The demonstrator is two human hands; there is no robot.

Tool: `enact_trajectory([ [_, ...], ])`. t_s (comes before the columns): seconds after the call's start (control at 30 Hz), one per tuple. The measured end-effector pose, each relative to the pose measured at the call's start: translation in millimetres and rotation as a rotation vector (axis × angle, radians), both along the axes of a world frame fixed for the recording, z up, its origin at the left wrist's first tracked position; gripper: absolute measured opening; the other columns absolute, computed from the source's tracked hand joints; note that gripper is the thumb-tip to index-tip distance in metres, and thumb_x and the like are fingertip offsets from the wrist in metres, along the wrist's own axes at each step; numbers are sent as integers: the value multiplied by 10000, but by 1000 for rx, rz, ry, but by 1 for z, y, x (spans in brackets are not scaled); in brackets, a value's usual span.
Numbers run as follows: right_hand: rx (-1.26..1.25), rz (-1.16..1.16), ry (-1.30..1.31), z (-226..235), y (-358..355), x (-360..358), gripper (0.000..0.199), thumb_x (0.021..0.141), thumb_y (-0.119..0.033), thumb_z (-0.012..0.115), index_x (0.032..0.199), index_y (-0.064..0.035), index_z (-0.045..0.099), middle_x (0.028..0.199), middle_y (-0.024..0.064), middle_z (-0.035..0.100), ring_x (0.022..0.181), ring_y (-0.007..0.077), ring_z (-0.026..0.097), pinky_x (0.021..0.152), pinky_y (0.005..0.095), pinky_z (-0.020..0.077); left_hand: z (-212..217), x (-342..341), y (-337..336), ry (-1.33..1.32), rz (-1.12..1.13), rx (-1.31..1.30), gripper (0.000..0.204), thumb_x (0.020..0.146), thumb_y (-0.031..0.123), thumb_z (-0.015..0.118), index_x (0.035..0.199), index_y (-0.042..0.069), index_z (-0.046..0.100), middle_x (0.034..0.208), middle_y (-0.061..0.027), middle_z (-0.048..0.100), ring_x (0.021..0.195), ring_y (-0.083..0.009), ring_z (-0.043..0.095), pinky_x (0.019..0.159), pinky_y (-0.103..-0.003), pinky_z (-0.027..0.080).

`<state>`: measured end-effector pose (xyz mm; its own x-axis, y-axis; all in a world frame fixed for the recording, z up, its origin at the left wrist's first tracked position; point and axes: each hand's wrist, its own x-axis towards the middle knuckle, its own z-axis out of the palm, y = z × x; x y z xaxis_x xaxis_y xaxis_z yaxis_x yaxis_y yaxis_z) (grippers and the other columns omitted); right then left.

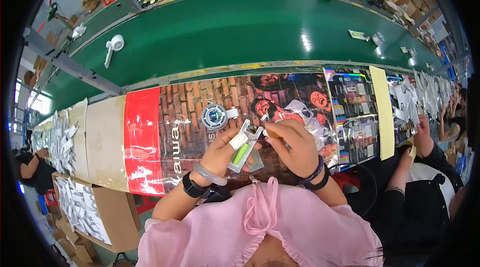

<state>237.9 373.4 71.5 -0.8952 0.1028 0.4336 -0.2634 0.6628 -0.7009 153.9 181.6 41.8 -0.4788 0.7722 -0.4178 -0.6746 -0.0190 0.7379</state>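
Clear plastic pack (245, 151) w/ a green stick-shaped item inside, tilted, top end up-right, held above the surface (190, 117) just below-right of the round tape roll (215, 116). Left hand (222, 152) grips its left side, bandaged thumb on top. Right hand (292, 149) pinches the pack's top edge, fingers (272, 129) curled. A 2nd clear pack lies under it, touching.

One round tape roll (214, 116) lies on the desk (150, 137). One clear blister pack (243, 152) is there. One white fan (113, 47) is on one green belt (240, 32).
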Motion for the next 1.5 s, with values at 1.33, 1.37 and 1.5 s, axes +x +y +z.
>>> enact_trajectory([
  [1.33,-17,-6,203,-21,-13,8,253,690,25,710,928,-42,654,916,90,622,756,263,607,664,342,489,11,18,10,720,-16,-55,503,850,72,585,1304,11,377,1091,-129,521,1000,-227,533,886,-326,414],
  [1.37,-2,8,208,-21,-12,8,258,681,28,709,924,-43,657,910,85,612,753,259,602,662,339,487,11,18,10,720,-17,-54,503,850,72,585,1304,11,377,1091,-129,521,1000,-227,533,886,-326,414],
  [1.5,1,18,208,-20,-11,8,280,666,35,704,931,-41,657,903,81,606,744,255,594,658,336,484,15,19,10,686,-45,-69,510,847,68,583,1310,8,377,1120,-149,506,1009,-259,535,896,-330,410],
])
